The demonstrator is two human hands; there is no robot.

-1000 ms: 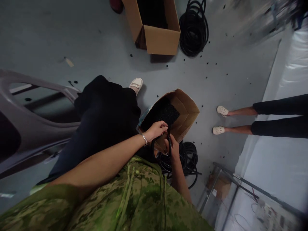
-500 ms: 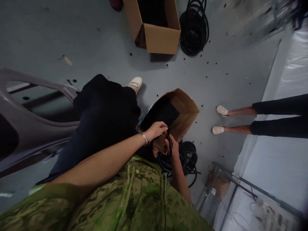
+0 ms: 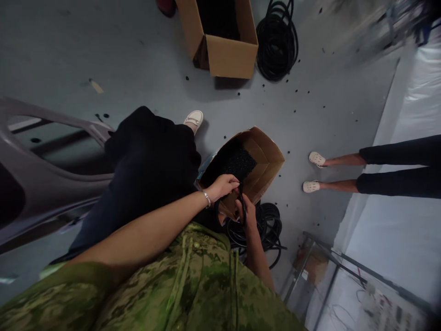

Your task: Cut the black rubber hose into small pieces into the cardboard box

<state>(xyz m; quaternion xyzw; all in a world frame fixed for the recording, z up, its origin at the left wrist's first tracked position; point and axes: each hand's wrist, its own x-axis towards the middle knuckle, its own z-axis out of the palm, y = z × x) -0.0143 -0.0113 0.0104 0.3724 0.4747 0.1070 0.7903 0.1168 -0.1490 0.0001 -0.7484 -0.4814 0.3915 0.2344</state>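
My left hand (image 3: 225, 185), with a bracelet at the wrist, is closed over the near side of an open cardboard box (image 3: 268, 158). Its fingertips pinch the end of something thin and dark, too small to name. Just right of it, my right hand (image 3: 248, 212) is wrapped round a black tool with looped handles that looks like scissors (image 3: 244, 211); its tip meets the left fingertips. Small black pieces (image 3: 239, 163) lie heaped inside the box. Black hose (image 3: 270, 223) is coiled on the floor beside my right wrist.
Another cardboard box (image 3: 232, 57) with black contents stands ahead, next to a second hose coil (image 3: 277, 43). A person's legs (image 3: 396, 158) are at the right. A grey plastic chair (image 3: 51, 177) is at the left, a metal frame (image 3: 372, 271) at the lower right. Black bits dot the floor.
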